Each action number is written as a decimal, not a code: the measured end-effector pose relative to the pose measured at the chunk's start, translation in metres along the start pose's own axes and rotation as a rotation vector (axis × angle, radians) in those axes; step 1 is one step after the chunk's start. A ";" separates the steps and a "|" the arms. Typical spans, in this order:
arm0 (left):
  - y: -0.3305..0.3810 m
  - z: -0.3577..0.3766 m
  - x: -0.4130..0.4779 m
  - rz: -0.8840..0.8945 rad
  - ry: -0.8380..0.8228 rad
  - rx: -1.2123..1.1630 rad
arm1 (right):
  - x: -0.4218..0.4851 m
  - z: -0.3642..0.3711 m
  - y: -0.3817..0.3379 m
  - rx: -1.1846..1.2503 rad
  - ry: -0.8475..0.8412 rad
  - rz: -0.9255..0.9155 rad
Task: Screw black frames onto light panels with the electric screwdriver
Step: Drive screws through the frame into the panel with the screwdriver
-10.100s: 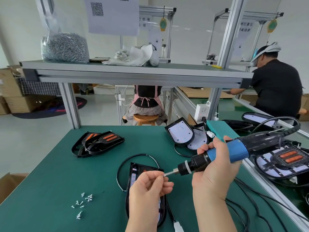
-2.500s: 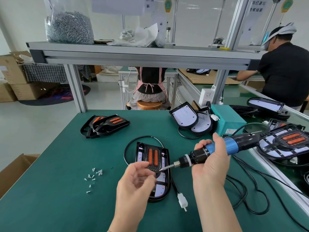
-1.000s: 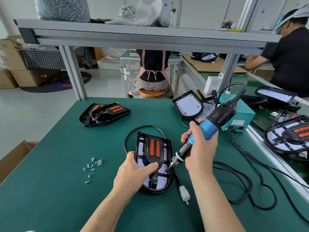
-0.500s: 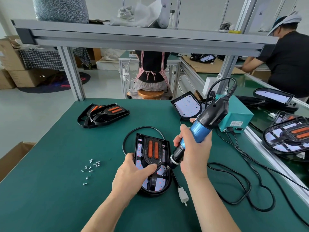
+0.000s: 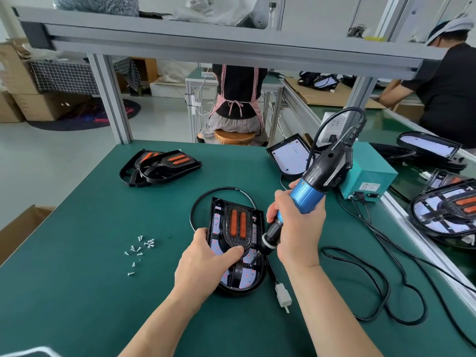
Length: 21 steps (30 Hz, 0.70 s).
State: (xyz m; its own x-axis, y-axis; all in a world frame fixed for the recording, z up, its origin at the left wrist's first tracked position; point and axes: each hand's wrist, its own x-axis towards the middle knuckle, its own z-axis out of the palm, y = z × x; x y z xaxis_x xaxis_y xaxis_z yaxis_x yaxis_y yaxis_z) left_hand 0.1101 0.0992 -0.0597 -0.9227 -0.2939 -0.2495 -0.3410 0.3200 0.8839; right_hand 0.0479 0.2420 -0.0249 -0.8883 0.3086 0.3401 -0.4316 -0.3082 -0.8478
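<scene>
On the table (image 5: 77, 279), the light panel (image 5: 237, 243) lies in the middle, with loose screws (image 5: 140, 249) to its left. Spare frames (image 5: 159, 167) are stacked behind those. The power box (image 5: 368, 176) stands behind-right, with cable (image 5: 387, 287) looped before it.

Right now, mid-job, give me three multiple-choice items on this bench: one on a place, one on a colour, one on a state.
1. Relative to the panel, the loose screws lie:
A. to its right
B. to its left
C. on top of it

2. The screwdriver has a sleeve that is:
A. blue
B. red
C. yellow

3. The left hand is:
A. lifted clear of everything
B. picking up a screw
C. gripping the panel

Answers:
1. B, the screws are scattered off the panel's left side.
2. A, the band below the black body is blue.
3. C, its thumb and fingers clasp the panel's left edge.
</scene>
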 end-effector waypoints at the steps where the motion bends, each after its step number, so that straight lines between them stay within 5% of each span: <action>1: 0.000 0.000 0.000 -0.002 0.000 -0.001 | 0.000 -0.001 0.000 0.007 -0.023 0.012; 6: 0.005 -0.002 -0.004 0.002 -0.009 0.000 | 0.000 -0.004 -0.001 0.031 -0.236 0.035; 12: 0.007 -0.005 -0.005 0.008 -0.007 -0.006 | 0.009 -0.016 -0.002 0.187 -0.163 0.167; 21: 0.006 -0.006 -0.005 0.016 -0.014 -0.014 | 0.005 -0.018 -0.003 0.233 -0.165 0.132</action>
State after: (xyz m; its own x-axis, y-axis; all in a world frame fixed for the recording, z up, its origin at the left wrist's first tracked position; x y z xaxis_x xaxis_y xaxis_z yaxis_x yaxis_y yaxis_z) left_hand 0.1141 0.0976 -0.0512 -0.9306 -0.2761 -0.2405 -0.3234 0.3118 0.8934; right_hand 0.0472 0.2607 -0.0279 -0.9444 0.1080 0.3105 -0.3180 -0.5399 -0.7793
